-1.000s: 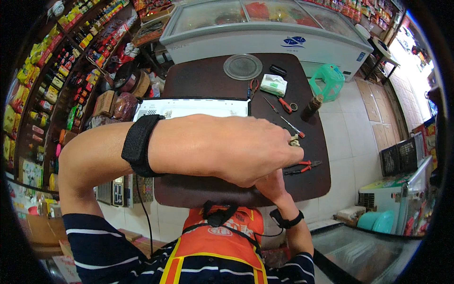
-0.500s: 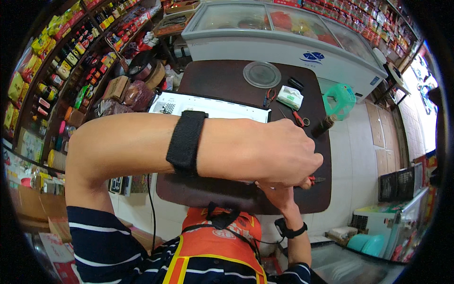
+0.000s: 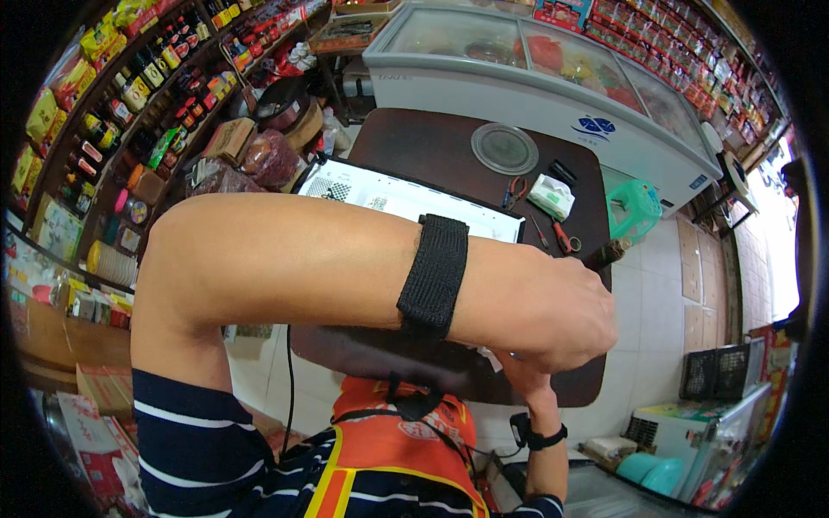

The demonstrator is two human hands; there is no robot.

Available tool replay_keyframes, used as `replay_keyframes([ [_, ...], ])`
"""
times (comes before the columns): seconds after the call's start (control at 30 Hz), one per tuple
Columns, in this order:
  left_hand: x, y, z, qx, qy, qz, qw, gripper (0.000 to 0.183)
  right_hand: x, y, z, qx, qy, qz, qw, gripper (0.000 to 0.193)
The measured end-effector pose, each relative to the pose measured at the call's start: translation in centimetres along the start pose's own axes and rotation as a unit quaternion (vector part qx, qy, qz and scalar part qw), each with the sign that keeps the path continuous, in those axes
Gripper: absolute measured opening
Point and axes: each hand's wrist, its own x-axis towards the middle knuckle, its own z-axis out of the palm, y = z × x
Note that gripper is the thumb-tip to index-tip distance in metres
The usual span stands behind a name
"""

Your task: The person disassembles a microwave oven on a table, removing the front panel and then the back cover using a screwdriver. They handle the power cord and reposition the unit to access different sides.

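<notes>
My left arm, with a black strap on it, stretches across the table from the left. My left hand (image 3: pixel 563 306) is above the table's right side, back up and fingers curled closed; what they hold, if anything, is hidden. Just below it is my right hand (image 3: pixel 525 376), with its fingers mostly covered by the left one. A small pale bit shows beside the right hand, too little to name. Behind my forearm lies a white panel (image 3: pixel 414 207) with black edges and a perforated patch, its near part hidden by the arm.
On the dark table (image 3: pixel 406 142) lie a round clear lid (image 3: pixel 504 148), pliers (image 3: pixel 515 192), a white packet (image 3: pixel 553 197), a red-handled tool (image 3: pixel 566 237) and a dark cylinder (image 3: pixel 607 253). A green plastic jug (image 3: pixel 635 210) stands beyond the right edge. A chest freezer (image 3: pixel 518 95) and loaded shelves surround it.
The view has shifted, so the table and its things sit further right and lower. My left forearm reaches further right, and the red-handled tool that showed beside the hand is now hidden.
</notes>
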Motion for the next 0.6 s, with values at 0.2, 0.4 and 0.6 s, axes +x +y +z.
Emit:
replay_keyframes([
  [0.2,-2.2,-0.5,0.2,-0.03,0.137,0.088,0.986,0.039,-0.5,-0.9,0.5,-0.058,0.058,-0.013,0.996,0.074],
  [0.4,-1.8,-1.2,0.3,-0.021,0.147,0.124,0.981,0.037,-0.7,0.4,-0.2,0.019,-0.005,0.032,0.999,0.075],
  [0.6,-2.0,-0.6,0.5,-0.073,0.109,0.07,0.989,0.03,-0.5,0.7,1.2,-0.012,0.029,-0.012,0.999,0.077],
])
